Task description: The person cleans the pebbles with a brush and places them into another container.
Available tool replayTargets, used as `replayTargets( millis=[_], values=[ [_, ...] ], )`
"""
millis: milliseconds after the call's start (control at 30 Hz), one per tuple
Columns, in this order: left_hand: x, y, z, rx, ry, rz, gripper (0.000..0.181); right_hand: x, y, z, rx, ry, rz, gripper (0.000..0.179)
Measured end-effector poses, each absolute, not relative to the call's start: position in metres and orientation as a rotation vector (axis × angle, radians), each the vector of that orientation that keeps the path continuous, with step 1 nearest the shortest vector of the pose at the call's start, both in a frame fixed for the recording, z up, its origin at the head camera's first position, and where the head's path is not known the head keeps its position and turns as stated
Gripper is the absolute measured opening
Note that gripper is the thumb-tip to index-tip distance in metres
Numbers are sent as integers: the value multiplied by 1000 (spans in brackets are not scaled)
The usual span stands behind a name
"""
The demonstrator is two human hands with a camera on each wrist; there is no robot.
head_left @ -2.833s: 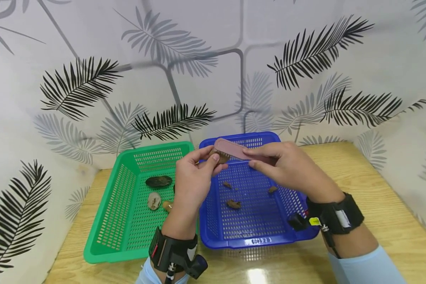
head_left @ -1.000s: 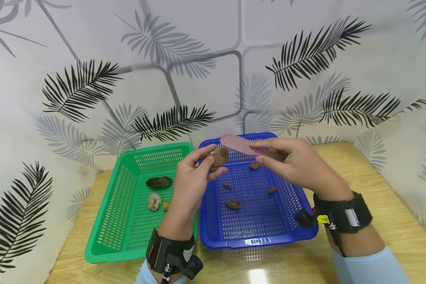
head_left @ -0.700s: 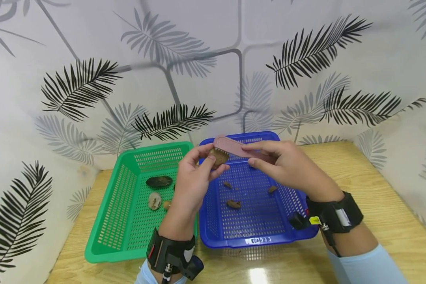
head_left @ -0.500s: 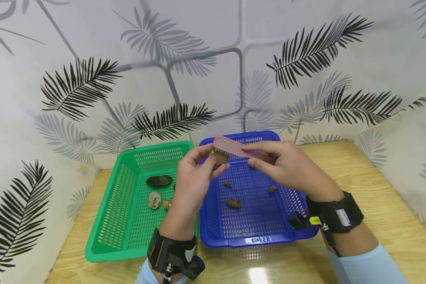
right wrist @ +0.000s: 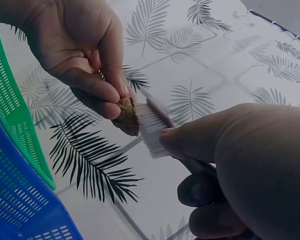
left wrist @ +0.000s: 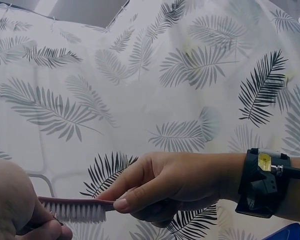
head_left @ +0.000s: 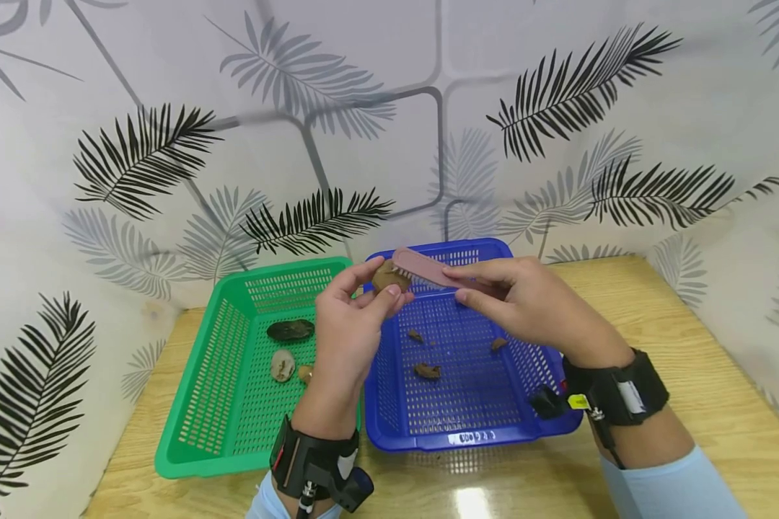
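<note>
My left hand (head_left: pixel 349 321) pinches a brown, lumpy stone (head_left: pixel 386 277) between thumb and fingers above the blue basket's far left part. A pink scrubbing brush (head_left: pixel 422 267) with white bristles is gripped in my right hand (head_left: pixel 526 299), thumb below and fingers above. Seen from the right wrist, the bristles (right wrist: pixel 152 131) meet the side of the stone (right wrist: pixel 125 118). In the left wrist view the brush (left wrist: pixel 77 209) lies nearly level, bristles down, and the left hand (left wrist: pixel 15 202) covers most of the stone.
The blue basket (head_left: pixel 470 440) below holds several brown crumbs, among them a larger clump (head_left: pixel 427 370). Left of it, a green basket (head_left: pixel 197 382) contains a dark stone (head_left: pixel 291 330), a pale stone (head_left: pixel 282 365) and a tan piece (head_left: pixel 306 373). Behind hangs a leaf-patterned curtain (head_left: pixel 376 166).
A second ago the brush was lifted off the stone; it came back left and down onto it. Just now my left hand has shifted slightly left and turned the stone.
</note>
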State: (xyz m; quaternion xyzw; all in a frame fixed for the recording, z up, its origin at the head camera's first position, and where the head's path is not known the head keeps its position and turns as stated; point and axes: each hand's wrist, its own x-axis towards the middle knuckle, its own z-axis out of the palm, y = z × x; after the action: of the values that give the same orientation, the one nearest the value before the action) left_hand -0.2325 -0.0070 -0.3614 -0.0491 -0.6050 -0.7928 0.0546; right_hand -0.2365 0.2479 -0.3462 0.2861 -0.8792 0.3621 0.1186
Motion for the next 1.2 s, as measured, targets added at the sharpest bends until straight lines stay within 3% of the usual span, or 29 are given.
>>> replayTargets(
  millis=[633,933,1200],
  values=[
    [-233,-10,-362,-87,-1924,-2262,46,-235,267,-339,839,-2648,1050,29],
    [-228,-11,-364,-226,-2108,-2136,52,-241,255,-348,915,-2484,1110,38],
    [-230,-11,-364,-245,-2065,-2154,58,-238,248,-349,930,-2534,1075,32]
  ],
)
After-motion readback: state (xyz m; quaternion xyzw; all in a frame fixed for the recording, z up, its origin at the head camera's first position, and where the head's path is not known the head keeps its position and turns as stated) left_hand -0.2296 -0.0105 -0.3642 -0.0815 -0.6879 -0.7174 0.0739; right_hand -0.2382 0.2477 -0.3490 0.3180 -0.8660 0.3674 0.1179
